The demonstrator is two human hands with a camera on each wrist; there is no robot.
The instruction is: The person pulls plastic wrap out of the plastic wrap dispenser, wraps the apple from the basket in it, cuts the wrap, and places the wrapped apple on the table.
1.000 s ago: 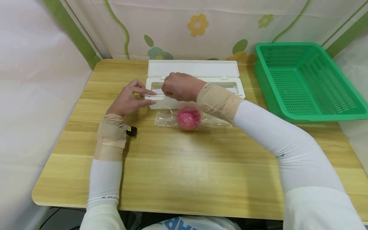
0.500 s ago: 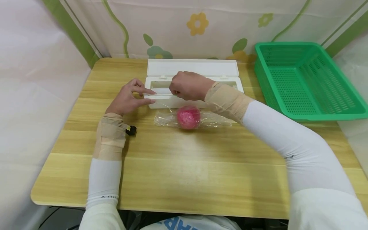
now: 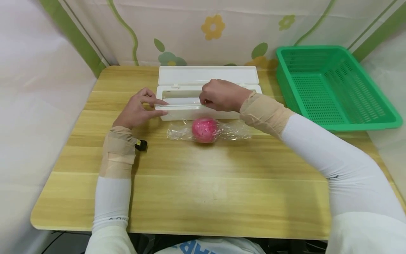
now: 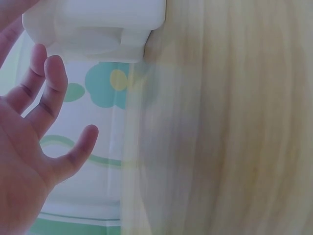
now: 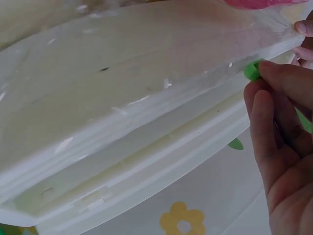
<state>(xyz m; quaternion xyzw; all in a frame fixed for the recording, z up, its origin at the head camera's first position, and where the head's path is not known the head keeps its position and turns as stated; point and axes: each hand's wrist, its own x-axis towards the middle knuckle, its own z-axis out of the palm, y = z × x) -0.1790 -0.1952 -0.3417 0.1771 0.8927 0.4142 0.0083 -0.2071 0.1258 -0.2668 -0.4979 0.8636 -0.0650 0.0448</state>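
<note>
From my remote station, I take the head view as a clock face centred on the pink mottled ball (image 3: 204, 130). It lies on the wooden table (image 3: 177, 204), wrapped in clear plastic film (image 3: 233, 130) whose crumpled ends reach toward 9 and 3 o'clock.

At 12 sits the white cling-film dispenser (image 3: 179, 113), its hinged lid (image 3: 207, 75) tipped back at the far side and a white roll (image 3: 180, 101) inside. The ball is just in front of it; I can't tell whether they touch.

I see the person's right hand (image 3: 223, 94) at 1 o'clock, over the dispenser's front rim, fingers curled — the right wrist view shows thumb and fingertips pinching a small green slide cutter (image 5: 252, 71) on that rim. Film stretches over the dispenser's front there.

The left hand (image 3: 134, 109) is at 10: index finger and thumb, both fairly straight, press the dispenser's near left corner, while the remaining fingers stay loose and spread.

By the left wrist, between 8 and 9, is a small black block (image 3: 141, 145). Between 2 and 3 stands the green plastic basket (image 3: 361, 127) — well apart from the ball.
</note>
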